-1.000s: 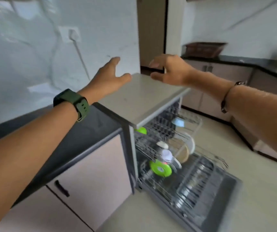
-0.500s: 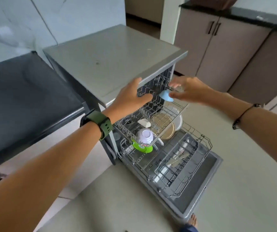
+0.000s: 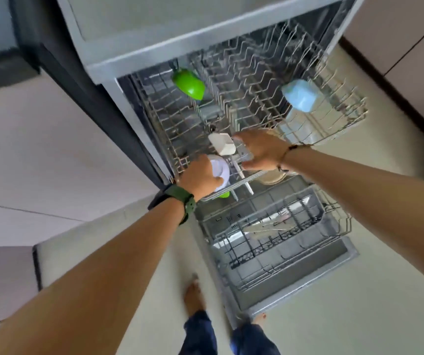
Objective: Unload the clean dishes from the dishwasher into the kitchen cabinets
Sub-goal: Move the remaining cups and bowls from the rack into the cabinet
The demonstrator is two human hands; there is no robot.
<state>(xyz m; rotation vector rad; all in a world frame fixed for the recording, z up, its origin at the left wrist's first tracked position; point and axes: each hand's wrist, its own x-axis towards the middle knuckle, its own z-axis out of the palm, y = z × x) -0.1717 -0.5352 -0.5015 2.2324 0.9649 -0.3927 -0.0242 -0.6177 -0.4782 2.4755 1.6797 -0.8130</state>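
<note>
The dishwasher stands open with its upper rack (image 3: 257, 80) pulled out. My left hand (image 3: 200, 175) grips a pale lavender cup (image 3: 221, 169) at the rack's front left corner. My right hand (image 3: 262, 152) reaches in beside it; its fingers and thumb curve around a greyish item (image 3: 244, 153) that I cannot identify, right next to a white square cup (image 3: 221, 144). Farther back sit a green bowl (image 3: 189, 84) and a light blue cup (image 3: 299, 94). A tan plate (image 3: 272, 178) shows in the lower level under my right wrist.
The lower rack (image 3: 282, 234) is pulled out over the open door (image 3: 316, 275). My feet (image 3: 193, 295) stand on the floor just left of the door. Beige cabinet fronts (image 3: 39, 149) flank the left side, more cabinets (image 3: 411, 60) are at the right.
My head has tipped to look straight down. Both hands dropped from the upper rack's edge into its front; the left took hold of the lavender cup, the right moved from the blue cup toward the white one.
</note>
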